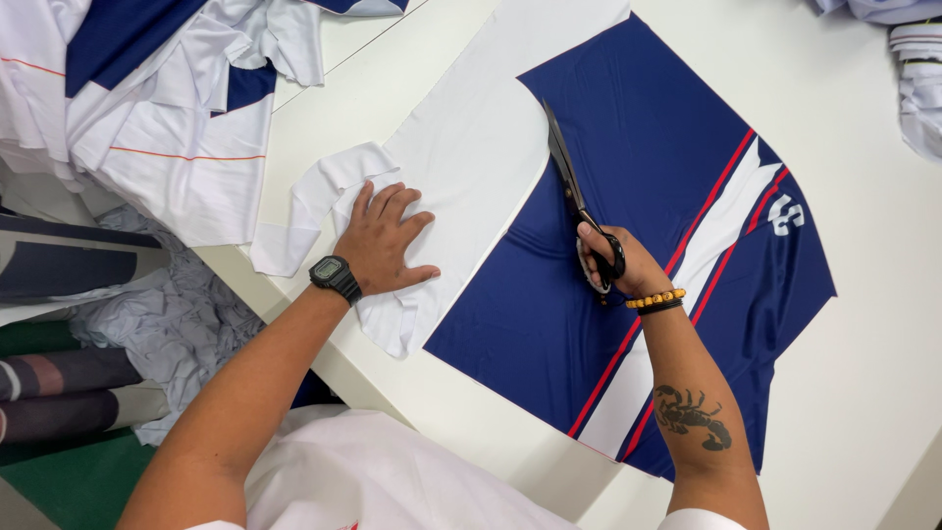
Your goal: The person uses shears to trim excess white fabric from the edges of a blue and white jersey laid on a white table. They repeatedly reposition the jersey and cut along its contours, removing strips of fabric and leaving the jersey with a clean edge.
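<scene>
Head view. White table [873,324] carries a printed fabric panel [648,196]: navy blue field with red and white diagonal stripes and a white marking near its right edge, bordered on the left by an unprinted white margin [471,147]. The panel lies flat, running diagonally from top centre to lower right.

Right hand [616,260]: grip closed through the loops of black-handled scissors [579,201]. Blades lie along the boundary where navy print meets the white margin, tips pointing to the upper left. I cannot tell how far the blades are parted. Wrist carries a beaded bracelet [655,298]; a scorpion tattoo shows on the forearm.

Left hand [385,240]: fingers spread, palm pressed flat on the white margin, pinning it to the table near the table's left edge. A black digital watch [334,276] sits on the wrist. A loose strip of white fabric [314,201] curls just beside this hand.

Upper left: heap of cut fabric pieces [167,108], white and navy, some with thin orange lines. Upper right corner: another pile of pale fabric [917,74].
</scene>
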